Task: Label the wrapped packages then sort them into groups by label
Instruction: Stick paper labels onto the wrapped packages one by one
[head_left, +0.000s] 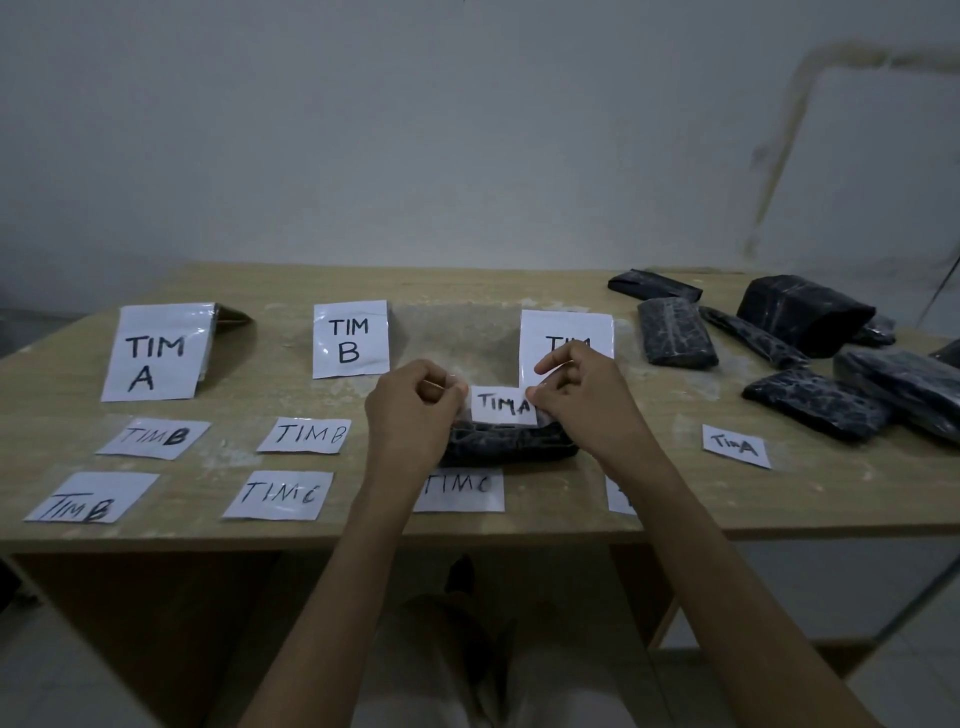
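A black wrapped package (506, 446) lies near the table's front middle. Just above it is a small white label reading TIM A (503, 405), backed by clear tape. My left hand (413, 410) pinches its left end and my right hand (582, 397) pinches its right end. Whether the label touches the package I cannot tell. Several more black packages (675, 332) lie heaped at the right. Loose labels lie on the table: TIM B (154, 437), TIM B (306, 434), TIM B (91, 500), TIM C (279, 494), TIM C (462, 488) and TIM A (736, 446).
Three large standing signs mark the back of the wooden table (779, 499): TIM A (156, 353), TIM B (350, 339) and a third sign (566, 332) half hidden by my right hand. Another label (619, 496) peeks out beside my right forearm. A wall stands behind.
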